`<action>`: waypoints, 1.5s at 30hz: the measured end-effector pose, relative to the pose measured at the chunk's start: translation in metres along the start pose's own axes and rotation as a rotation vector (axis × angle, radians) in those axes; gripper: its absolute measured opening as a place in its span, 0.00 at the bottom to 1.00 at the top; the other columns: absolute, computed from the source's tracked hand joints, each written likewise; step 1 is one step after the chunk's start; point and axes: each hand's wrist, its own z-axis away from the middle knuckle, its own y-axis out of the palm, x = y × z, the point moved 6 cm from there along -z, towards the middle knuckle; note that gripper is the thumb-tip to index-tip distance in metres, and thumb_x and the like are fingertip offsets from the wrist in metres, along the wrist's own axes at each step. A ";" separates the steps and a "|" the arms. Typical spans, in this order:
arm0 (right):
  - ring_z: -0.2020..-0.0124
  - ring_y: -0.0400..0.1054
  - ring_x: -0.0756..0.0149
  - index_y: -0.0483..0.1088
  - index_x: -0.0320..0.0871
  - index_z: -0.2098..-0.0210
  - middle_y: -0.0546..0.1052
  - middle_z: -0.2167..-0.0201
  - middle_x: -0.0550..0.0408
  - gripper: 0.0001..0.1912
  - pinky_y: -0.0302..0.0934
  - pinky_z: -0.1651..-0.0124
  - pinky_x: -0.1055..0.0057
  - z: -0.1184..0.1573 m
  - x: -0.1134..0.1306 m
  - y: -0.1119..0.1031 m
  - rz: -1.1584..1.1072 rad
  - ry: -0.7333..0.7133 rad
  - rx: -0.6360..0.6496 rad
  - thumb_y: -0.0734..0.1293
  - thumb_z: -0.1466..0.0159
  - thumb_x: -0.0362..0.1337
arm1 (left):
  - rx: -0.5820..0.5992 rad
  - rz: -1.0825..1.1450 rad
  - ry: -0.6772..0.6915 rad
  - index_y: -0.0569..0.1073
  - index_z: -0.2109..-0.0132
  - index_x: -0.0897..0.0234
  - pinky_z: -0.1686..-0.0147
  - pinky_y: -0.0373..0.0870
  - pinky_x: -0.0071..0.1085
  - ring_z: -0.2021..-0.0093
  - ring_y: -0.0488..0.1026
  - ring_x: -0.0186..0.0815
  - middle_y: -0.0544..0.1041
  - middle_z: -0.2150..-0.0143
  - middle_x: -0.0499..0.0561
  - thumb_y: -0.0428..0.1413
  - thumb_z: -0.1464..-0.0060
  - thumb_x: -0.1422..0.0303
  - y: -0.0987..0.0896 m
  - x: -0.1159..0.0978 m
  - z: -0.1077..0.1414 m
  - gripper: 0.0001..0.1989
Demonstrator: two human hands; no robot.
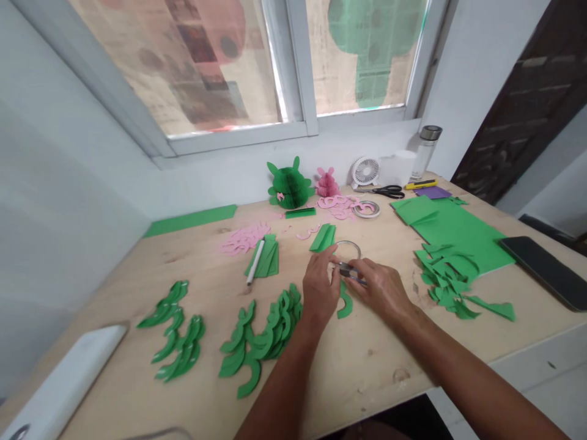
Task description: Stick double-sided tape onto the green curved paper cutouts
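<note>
My left hand point(321, 284) is closed in a pinch near the middle of the table; what its fingertips hold is too small to make out. Beside it, my right hand point(378, 281) grips a small dark and silver tool point(347, 270), whose kind is partly hidden by the fingers. A thin ring, like a nearly used-up tape roll point(360, 247), shows just beyond the fingertips. Below the hands lies a curved green paper strip point(345, 305). Stacked curved green paper pieces point(275, 330) lie left of my left wrist, and a folded green paper point(323, 238) lies behind it.
Green scraps point(447, 275), green sheets point(472, 229) and a phone point(545, 269) lie on the right. At the back stand green point(291, 183) and pink paper figures point(327, 183), a fan point(365, 171), scissors point(389, 191) and a bottle point(424, 156). A white pen point(255, 263) rests left.
</note>
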 end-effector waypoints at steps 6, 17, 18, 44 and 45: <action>0.68 0.71 0.67 0.69 0.45 0.56 0.77 0.66 0.54 0.12 0.52 0.71 0.74 0.001 0.000 0.003 0.013 -0.007 0.015 0.62 0.38 0.40 | 0.006 -0.028 -0.004 0.64 0.47 0.62 0.57 0.69 0.34 0.58 0.70 0.36 0.73 0.63 0.50 0.50 0.50 0.80 0.000 0.000 0.000 0.22; 0.72 0.70 0.68 0.69 0.47 0.56 0.77 0.68 0.56 0.12 0.51 0.73 0.73 0.000 0.003 -0.006 0.013 0.011 -0.045 0.61 0.37 0.42 | -0.056 -0.045 -0.011 0.65 0.49 0.62 0.55 0.67 0.37 0.58 0.70 0.38 0.72 0.66 0.50 0.51 0.51 0.80 -0.004 -0.001 -0.002 0.20; 0.72 0.70 0.68 0.69 0.47 0.56 0.77 0.69 0.56 0.12 0.51 0.73 0.73 0.000 0.003 -0.007 0.011 0.010 -0.048 0.61 0.37 0.42 | -0.066 -0.040 -0.031 0.65 0.49 0.62 0.55 0.67 0.37 0.58 0.70 0.39 0.72 0.65 0.50 0.51 0.51 0.79 -0.005 0.000 -0.001 0.20; 0.71 0.69 0.68 0.69 0.45 0.57 0.76 0.69 0.54 0.11 0.51 0.73 0.74 0.001 0.009 -0.006 0.052 -0.094 -0.036 0.60 0.37 0.41 | 0.026 0.290 -0.330 0.63 0.49 0.61 0.61 0.69 0.33 0.62 0.73 0.34 0.75 0.66 0.48 0.54 0.54 0.78 0.003 0.028 -0.002 0.23; 0.71 0.69 0.69 0.69 0.45 0.57 0.76 0.69 0.54 0.11 0.50 0.73 0.74 0.001 0.010 -0.006 0.054 -0.097 -0.038 0.60 0.37 0.41 | 0.023 0.307 -0.340 0.63 0.50 0.61 0.61 0.69 0.32 0.62 0.74 0.34 0.75 0.66 0.48 0.54 0.54 0.78 0.003 0.029 -0.001 0.23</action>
